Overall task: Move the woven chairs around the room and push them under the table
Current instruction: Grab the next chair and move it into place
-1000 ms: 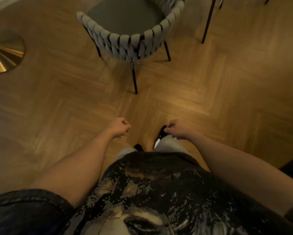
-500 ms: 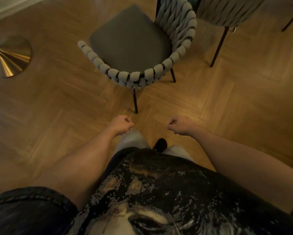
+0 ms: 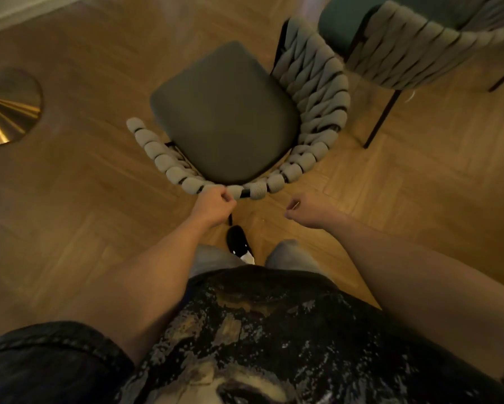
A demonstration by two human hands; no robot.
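Note:
A woven chair (image 3: 224, 112) with a thick grey rope back and a dark padded seat stands on the wood floor right in front of me, its curved back towards me. My left hand (image 3: 214, 204) is curled into a fist at the near rim of that back, just touching or almost touching the rope, with nothing in it. My right hand (image 3: 306, 209) is also a fist, holds nothing, and hangs a little short of the rim. A second woven chair (image 3: 405, 48) stands at the upper right, close beside the first.
A brass cone-shaped base (image 3: 8, 112) sits on the herringbone floor at the left. The second chair's thin black leg (image 3: 381, 118) slants down to the right of the first chair. My black shoe (image 3: 237, 240) is just behind the near chair.
I have stepped towards the chair, which now fills the middle of the view. Both fists have come up to its back rim, and the left one has reached it.

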